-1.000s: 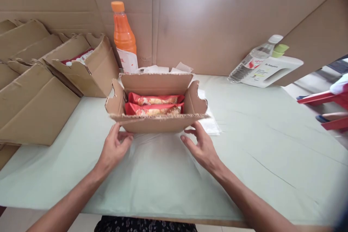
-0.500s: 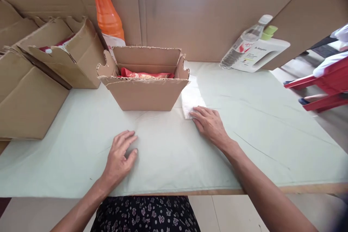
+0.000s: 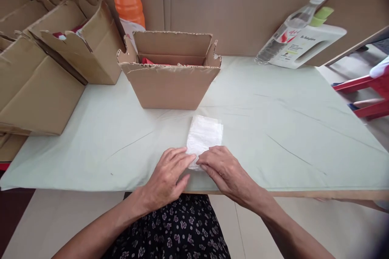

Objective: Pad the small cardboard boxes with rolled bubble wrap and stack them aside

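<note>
A thin, crinkled white folded sheet [image 3: 205, 131] lies flat on the cloth near the table's front edge. Whether it is plastic or paper I cannot tell. My left hand [image 3: 167, 176] is at its near left corner, fingers stretched out and fingertips touching it, thumb apart. On the near right part, my right hand [image 3: 226, 170] has its fingers curled with the thumb against them, pinching the sheet. Behind the sheet stands an open cardboard box [image 3: 170, 89] with a red packet [image 3: 147, 61] inside, mostly hidden by the front wall.
More open cardboard boxes [image 3: 101, 54] stand on the left, one holding red packets. An orange bottle [image 3: 127, 4] is behind the middle box. A clear bottle [image 3: 282, 32] and a white jug [image 3: 316, 44] lean at the back right. Beyond the table is a red chair [image 3: 377, 89].
My right hand has drawn the white sheet from beside the box toward the front edge. My left hand has moved right to meet it. The view has tilted down.
</note>
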### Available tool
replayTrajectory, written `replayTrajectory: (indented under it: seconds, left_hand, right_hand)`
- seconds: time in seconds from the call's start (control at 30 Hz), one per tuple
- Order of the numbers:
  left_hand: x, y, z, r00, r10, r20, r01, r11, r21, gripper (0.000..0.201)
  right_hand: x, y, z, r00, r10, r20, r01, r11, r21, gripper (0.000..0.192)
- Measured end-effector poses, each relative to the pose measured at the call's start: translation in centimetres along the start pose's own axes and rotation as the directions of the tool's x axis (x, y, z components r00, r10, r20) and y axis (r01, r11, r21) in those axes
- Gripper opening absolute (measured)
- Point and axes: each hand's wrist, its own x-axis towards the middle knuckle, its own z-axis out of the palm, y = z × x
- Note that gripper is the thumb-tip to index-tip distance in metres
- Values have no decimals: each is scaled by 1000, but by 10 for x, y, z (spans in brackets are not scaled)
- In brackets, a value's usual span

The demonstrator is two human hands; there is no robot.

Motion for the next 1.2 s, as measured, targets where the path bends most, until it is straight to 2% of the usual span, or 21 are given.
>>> replayTrajectory:
  seconds: [0.07,0.13,0.2,0.27,0.37,0.43,0.5,0.57,0.67,0.73,0.83,0.93,1.0,1.07,1.1,1.13,1.2]
  left_hand:
    - [0,0,5,998,-63,-5,62,996,-69,35]
    - [-1,1,6,985,-171,4,171,979,-111,26]
    - [-2,2,7,948,-317,15,317,941,-119,28]
    - [-2,3,7,903,-430,8,429,899,-88,36]
    - [-1,1,11,884,-466,-16,467,884,8,42]
    - [2,-1,14,891,-453,-14,453,890,58,43]
    - [5,-4,18,899,-438,-18,437,894,101,45]
    - [7,-7,20,904,-427,-27,427,892,147,45]
    - [4,-6,16,920,-386,-73,393,902,176,39]
    - [-1,-1,8,946,-314,-80,322,937,133,40]
    - [-10,7,-5,973,-229,14,230,973,0,47]
    - [-10,9,-7,947,-304,100,310,949,-50,46]
    - [-4,6,-2,919,-385,90,388,921,-26,42]
    - [5,-1,6,903,-425,53,425,905,11,41]
    - [9,-4,9,901,-432,39,431,902,32,40]
    - [12,-6,12,899,-436,28,435,899,53,40]
    - [14,-8,14,890,-456,1,455,888,65,39]
  right_hand:
    - [-10,2,3,997,64,-41,-60,994,89,21]
    - [-21,8,6,987,140,-79,-130,984,121,30]
    - [-30,14,12,967,223,-121,-209,971,117,31]
    - [-34,17,20,938,274,-215,-261,962,85,27]
    - [-35,15,30,863,215,-458,-266,963,-48,24]
    - [-35,8,34,834,106,-541,-221,963,-153,23]
    - [-37,2,37,878,9,-479,-135,964,-230,24]
    - [-38,-1,41,937,-44,-345,-60,956,-286,26]
    - [-35,1,45,969,-33,-247,-45,951,-305,26]
    - [-33,3,45,970,-1,-245,-58,971,-232,28]
    - [-32,3,40,978,108,-181,-115,993,-29,29]
    - [-35,0,35,970,229,-80,-219,969,118,29]
    - [-38,-1,33,958,239,-160,-232,971,65,29]
    - [-39,-3,33,937,161,-311,-200,975,-97,27]
    - [-39,-4,33,931,102,-350,-174,968,-182,27]
    - [-38,-4,33,938,51,-343,-144,957,-251,28]
    - [-35,-2,35,968,-6,-253,-78,943,-323,29]
